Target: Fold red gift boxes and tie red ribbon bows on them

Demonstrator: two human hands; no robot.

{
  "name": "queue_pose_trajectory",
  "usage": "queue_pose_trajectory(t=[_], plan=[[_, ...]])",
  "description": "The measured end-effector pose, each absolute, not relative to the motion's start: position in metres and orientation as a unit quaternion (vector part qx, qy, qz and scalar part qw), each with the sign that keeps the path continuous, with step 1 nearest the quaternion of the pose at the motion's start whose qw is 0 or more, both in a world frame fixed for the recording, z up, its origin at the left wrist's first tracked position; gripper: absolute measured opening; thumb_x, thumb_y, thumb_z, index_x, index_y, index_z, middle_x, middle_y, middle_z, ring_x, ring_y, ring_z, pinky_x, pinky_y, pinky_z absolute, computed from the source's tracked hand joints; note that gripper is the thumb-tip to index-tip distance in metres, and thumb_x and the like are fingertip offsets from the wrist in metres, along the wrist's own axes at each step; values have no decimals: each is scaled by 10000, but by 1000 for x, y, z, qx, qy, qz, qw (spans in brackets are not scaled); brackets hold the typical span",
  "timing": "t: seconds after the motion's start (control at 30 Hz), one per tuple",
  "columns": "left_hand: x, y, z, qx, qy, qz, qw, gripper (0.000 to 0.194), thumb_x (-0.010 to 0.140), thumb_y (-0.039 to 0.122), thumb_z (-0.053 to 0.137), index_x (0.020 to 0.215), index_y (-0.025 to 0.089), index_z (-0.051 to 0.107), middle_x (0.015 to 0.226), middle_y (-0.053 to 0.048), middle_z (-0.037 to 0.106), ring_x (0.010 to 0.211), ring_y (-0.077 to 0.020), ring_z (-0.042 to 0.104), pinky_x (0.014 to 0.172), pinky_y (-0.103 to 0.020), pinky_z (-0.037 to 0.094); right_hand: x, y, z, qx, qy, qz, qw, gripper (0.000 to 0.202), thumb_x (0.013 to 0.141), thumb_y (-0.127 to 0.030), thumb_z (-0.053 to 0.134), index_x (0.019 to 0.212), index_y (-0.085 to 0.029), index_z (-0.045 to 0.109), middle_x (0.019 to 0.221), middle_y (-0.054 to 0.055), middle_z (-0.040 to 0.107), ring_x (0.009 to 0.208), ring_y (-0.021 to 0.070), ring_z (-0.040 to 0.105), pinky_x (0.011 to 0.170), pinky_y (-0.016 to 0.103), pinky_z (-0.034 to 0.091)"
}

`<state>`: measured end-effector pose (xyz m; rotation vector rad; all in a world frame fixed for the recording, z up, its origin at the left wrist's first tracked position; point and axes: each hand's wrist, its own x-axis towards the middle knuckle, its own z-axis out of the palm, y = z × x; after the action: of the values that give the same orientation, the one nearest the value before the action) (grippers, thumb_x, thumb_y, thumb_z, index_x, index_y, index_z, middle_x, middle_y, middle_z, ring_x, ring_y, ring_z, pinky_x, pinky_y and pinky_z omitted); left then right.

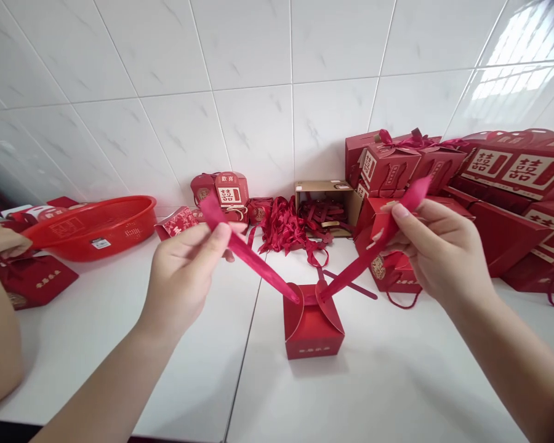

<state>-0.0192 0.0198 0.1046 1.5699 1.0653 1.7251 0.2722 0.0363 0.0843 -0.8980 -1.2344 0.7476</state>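
A small red gift box (313, 329) with curved top flaps stands on the white tabletop in front of me. A red ribbon (263, 269) passes through the top of the box, and its two ends rise apart in a V. My left hand (187, 271) pinches one end between thumb and fingers, up and left of the box. On the other side my right hand (436, 243) grips the opposite end, with a short tail sticking up past the thumb. Both lengths look drawn out fairly straight.
Behind the box lie a heap of red ribbons (284, 224) and an open cardboard box (325, 186) holding dark red strips. Stacked red boxes (512, 166) fill the right side. At left, another person's hand (7, 240) is by a red plastic basket (106, 237). A tiled wall (253, 123) closes the back.
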Motion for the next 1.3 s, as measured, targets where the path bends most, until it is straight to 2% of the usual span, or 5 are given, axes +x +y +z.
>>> queue_pose_trajectory(t=[0.43, 0.6, 0.77, 1.07, 1.3], plan=[[30, 39, 137, 658, 352, 601, 287, 270, 837, 470, 678, 859, 214, 763, 675, -3, 669, 715, -163, 654, 677, -281, 533, 225, 34, 129, -324, -683, 244, 607, 463, 893, -578, 548, 618, -206, 529, 610, 2, 525, 596, 142, 535, 504, 257, 406], [38, 35, 138, 653, 321, 615, 302, 255, 881, 439, 637, 832, 210, 737, 797, -17, 699, 789, -158, 679, 710, -259, 542, 226, 33, 126, -313, -688, 265, 599, 480, 888, -583, 552, 608, -198, 495, 567, -21, 484, 499, 101, 422, 472, 244, 368], [41, 32, 139, 644, 285, 622, 342, 226, 906, 401, 613, 856, 196, 694, 805, -3, 707, 661, -119, 677, 664, -250, 570, 224, 37, 123, -313, -686, 284, 592, 483, 861, -610, 572, 622, -193, 536, 611, 5, 548, 635, 148, 560, 555, 253, 458], [45, 26, 143, 695, 344, 500, 386, 291, 869, 289, 667, 971, 246, 398, 524, 90, 633, 457, -116, 604, 532, -238, 512, 211, 35, 128, -272, -668, 438, 537, 213, 814, -365, 693, 829, -156, 654, 571, -30, 596, 425, 87, 512, 416, 215, 422], [36, 31, 142, 714, 365, 419, 425, 489, 860, 270, 669, 1261, 231, 393, 593, 71, 630, 529, -132, 628, 576, -269, 521, 213, 45, 112, -142, -655, 573, 472, 184, 862, -248, 570, 971, -156, 686, 710, 37, 686, 653, 158, 641, 590, 290, 498]])
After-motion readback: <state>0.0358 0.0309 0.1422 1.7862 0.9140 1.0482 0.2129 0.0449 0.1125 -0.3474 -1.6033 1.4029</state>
